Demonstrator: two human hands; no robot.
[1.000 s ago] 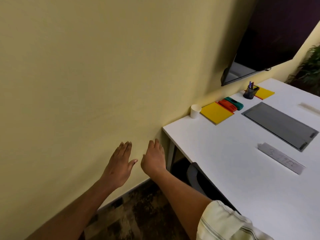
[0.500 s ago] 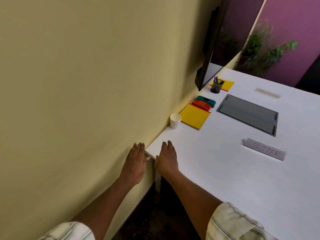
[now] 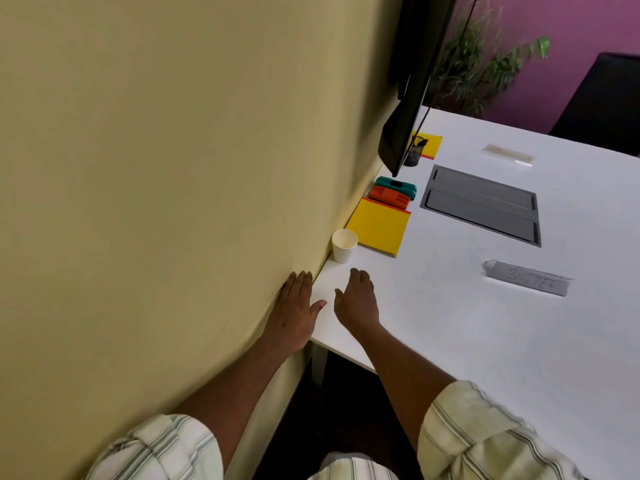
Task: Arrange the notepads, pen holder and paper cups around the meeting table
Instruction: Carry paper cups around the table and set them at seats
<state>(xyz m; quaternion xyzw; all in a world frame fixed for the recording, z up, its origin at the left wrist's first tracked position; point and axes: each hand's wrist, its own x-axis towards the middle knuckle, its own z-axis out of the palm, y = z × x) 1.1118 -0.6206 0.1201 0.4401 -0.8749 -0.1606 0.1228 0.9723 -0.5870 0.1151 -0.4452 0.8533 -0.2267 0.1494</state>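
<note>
Both hands reach forward over the near left corner of the white bench [image 3: 450, 341], holding nothing. The left hand [image 3: 294, 313] is flat with its fingers straight and together, by the yellow wall [image 3: 173, 168] at the bench's edge. The right hand [image 3: 356, 303] hovers palm down just over the bench top, its fingers relaxed and slightly bent, just short of the paper cup [image 3: 344, 244].

The paper cup stands upright against the wall, a little beyond the right hand. Just to its right and farther back lies a yellow notepad [image 3: 379, 226], flat on the bench. Past it sit an orange case [image 3: 389, 197] and a green case [image 3: 396, 186], side by side. Farther along the wall, a dark mesh pen holder [image 3: 414, 154] stands on or beside a second yellow notepad [image 3: 429, 143], partly hidden behind the black wall screen [image 3: 408, 98].

A grey cable hatch [image 3: 481, 206] is set into the bench's middle, with a grey nameplate [image 3: 528, 283] nearer and a pale strip [image 3: 507, 154] farther off. A plant [image 3: 485, 64] stands by the purple wall.
</note>
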